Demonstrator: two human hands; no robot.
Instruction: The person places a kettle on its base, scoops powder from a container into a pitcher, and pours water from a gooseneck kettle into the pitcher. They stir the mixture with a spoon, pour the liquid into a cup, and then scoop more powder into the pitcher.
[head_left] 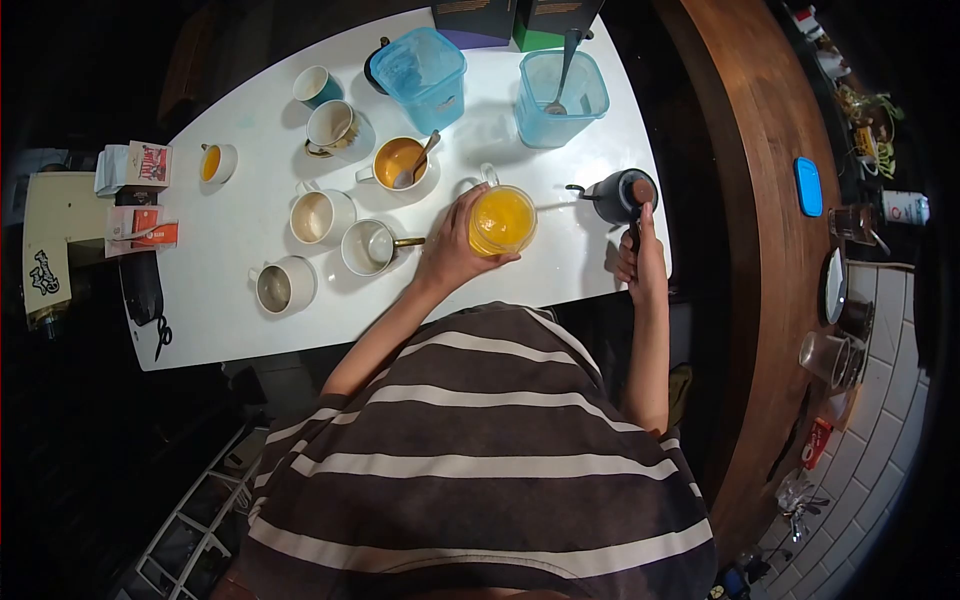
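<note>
The left hand [458, 235] is wrapped round the jug [503, 218] of yellow liquid, over the table [560, 272]; the right hand [645, 255] clasps the kettle [608, 197]'s handle. Seemingly a steadying step; moving either calls for keeping it level.

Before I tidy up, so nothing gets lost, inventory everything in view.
Table: 1, white, centre
Jug: 1, clear, right of cups
Cups: at least 7, mixed, left half
Pot: 1, black, table's right
Containers: 2, blue, far side
Spoons: 2, metallic, cup and container
Boxes: 2, dark, far edge
Packets: several, reddish, left
Counter: 1, brown, right
Lid: 1, blue, far right
Clutter: several, mixed, side edges
Shirt: 1, striped, bottom
Left hand: 1, bare, on jug
Right hand: 1, bare, on pot handle
</note>
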